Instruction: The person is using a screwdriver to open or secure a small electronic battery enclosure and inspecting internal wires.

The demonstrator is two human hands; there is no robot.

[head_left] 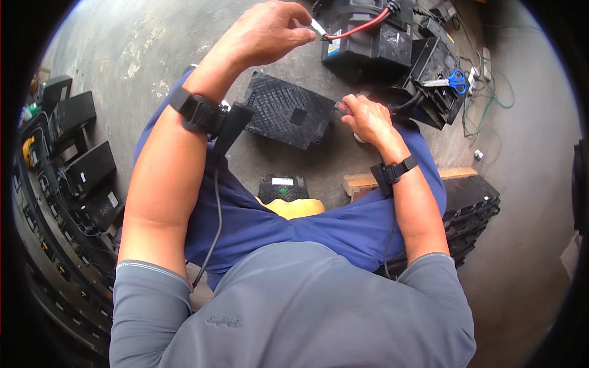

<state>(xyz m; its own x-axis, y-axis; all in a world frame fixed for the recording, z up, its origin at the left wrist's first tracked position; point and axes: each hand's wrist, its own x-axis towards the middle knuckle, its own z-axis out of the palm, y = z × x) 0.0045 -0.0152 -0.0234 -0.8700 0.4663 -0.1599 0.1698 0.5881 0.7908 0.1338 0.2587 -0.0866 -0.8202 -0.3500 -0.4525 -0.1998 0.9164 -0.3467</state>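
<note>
Up at the top, my left hand [270,34] has thumb and finger closed around a small white piece [318,27] at the end of a red cable [365,27]. That cable bends over a black case [374,46] with a blue and white label. Lower and to the right, my right hand [368,119] grips a small black and red tool [341,109]; most of it is hidden in the fingers, so its kind does not show. Between my hands a flat black ribbed panel [285,110] lies on the floor, its right edge beside the tool.
Blue-handled scissors [455,81] rest on black boxes at the right, near a power strip [486,64] and a green cord [506,98]. Black cases [89,165] line the left. Right of my leg, a wooden strip [362,182] lies by stacked black parts [472,202]. I sit above something yellow [294,208].
</note>
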